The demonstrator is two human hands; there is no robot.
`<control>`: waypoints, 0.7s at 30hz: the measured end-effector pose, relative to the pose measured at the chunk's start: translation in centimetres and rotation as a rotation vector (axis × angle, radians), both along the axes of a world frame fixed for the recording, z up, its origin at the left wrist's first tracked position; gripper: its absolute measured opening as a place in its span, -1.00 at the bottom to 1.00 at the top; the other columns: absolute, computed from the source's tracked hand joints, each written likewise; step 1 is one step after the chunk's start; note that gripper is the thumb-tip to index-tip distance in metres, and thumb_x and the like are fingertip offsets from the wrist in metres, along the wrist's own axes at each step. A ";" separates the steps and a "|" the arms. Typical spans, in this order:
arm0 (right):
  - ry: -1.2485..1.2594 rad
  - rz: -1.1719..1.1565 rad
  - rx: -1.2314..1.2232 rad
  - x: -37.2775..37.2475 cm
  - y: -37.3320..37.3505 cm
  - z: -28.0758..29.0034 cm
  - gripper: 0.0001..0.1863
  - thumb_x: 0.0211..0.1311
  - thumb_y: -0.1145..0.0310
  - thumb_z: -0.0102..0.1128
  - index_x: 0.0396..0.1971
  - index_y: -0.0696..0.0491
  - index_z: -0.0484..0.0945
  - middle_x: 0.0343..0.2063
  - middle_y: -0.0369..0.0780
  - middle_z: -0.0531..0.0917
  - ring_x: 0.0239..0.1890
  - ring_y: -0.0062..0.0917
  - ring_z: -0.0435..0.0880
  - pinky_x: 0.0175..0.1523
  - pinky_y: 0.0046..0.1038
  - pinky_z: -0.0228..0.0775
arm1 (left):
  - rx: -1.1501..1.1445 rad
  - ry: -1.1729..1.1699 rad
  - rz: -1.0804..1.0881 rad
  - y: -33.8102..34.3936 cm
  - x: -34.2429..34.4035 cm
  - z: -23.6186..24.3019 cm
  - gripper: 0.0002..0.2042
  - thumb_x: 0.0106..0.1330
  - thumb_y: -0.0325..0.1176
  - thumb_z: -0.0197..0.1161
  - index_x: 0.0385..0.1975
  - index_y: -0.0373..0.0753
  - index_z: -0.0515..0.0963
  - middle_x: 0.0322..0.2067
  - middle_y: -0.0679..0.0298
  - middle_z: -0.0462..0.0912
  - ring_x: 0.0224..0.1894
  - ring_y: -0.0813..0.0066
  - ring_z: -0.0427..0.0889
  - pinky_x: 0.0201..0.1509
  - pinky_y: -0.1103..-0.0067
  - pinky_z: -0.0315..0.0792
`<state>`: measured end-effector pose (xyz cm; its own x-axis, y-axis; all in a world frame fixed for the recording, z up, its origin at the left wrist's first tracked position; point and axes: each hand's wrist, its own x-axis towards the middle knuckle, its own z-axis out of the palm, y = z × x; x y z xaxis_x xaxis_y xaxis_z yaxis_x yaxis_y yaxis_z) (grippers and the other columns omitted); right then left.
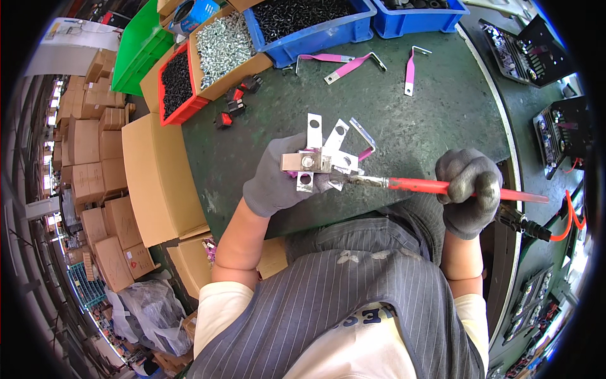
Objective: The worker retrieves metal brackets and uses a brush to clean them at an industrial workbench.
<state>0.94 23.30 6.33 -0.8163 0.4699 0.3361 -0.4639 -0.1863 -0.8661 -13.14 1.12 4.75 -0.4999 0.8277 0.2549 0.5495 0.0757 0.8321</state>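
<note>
A bundle of flat silver busbars (314,131) with pink sleeves is held in my left hand (276,179), which wears a grey glove. Their holed ends fan out in several directions, and a bare metal piece lies across the front. My right hand (468,189), also gloved, is wrapped round the long red handle of a brush (416,184). The brush's metal collar points left, and its tip meets the lower right of the bundle; whether the tip touches the metal is hard to tell. The left fingertips are partly hidden behind the bundle.
On the green tabletop (252,139) lie several loose pink-sleeved busbars (409,72) and black-and-red parts (236,107). A red bin (201,102), a carton of silver screws (225,47) and blue bins (315,35) line the far side. Black fixtures (562,136) stand at right.
</note>
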 end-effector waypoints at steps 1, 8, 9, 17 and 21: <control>0.016 0.029 0.044 0.2 0.4 -0.1 -0.52 0.15 0.02 -0.03 -0.82 0.03 0.33 -0.83 -0.29 0.34 -0.80 -0.59 0.23 -0.63 -0.54 0.04 | 0.018 -0.018 -0.023 0.0 -0.1 0.0 -0.74 -0.04 -0.36 0.36 -0.36 -0.31 0.52 -0.45 0.21 0.60 -0.45 0.43 0.59 -0.38 0.58 0.42; 0.028 0.060 0.095 0.9 2.3 0.5 -0.52 0.08 0.03 0.01 -0.86 0.06 0.39 -0.85 -0.24 0.41 -0.81 -0.51 0.30 -0.63 -0.49 0.11 | -0.110 -0.052 -0.069 0.3 0.3 0.7 -0.68 -0.12 -0.31 0.41 -0.38 -0.30 0.51 -0.53 0.20 0.57 -0.51 0.39 0.57 -0.41 0.57 0.41; 0.039 0.056 0.087 0.9 2.3 0.6 -0.52 0.08 0.03 0.02 -0.86 0.06 0.39 -0.85 -0.24 0.41 -0.81 -0.51 0.31 -0.63 -0.49 0.12 | -0.100 -0.048 -0.074 0.3 0.2 0.5 -0.68 -0.12 -0.32 0.40 -0.37 -0.29 0.51 -0.52 0.21 0.58 -0.51 0.40 0.57 -0.41 0.58 0.41; 0.074 0.184 0.067 1.6 3.0 -0.4 -0.50 0.13 0.02 -0.02 -0.84 0.08 0.41 -0.85 -0.23 0.42 -0.81 -0.51 0.34 -0.63 -0.49 0.16 | -0.156 -0.273 -0.011 0.1 0.6 1.4 -0.72 -0.09 -0.35 0.36 -0.37 -0.29 0.50 -0.52 0.24 0.57 -0.51 0.46 0.55 -0.40 0.59 0.41; 0.048 -0.017 -0.141 1.6 3.9 0.0 -0.54 0.22 0.08 -0.10 -0.84 -0.06 0.20 -0.86 -0.35 0.26 -0.79 -0.65 0.12 -0.61 -0.56 -0.07 | -0.040 -0.542 -0.109 -1.2 0.1 0.2 -0.70 -0.08 -0.28 0.36 -0.41 -0.33 0.49 -0.53 0.27 0.55 -0.53 0.55 0.50 -0.43 0.59 0.39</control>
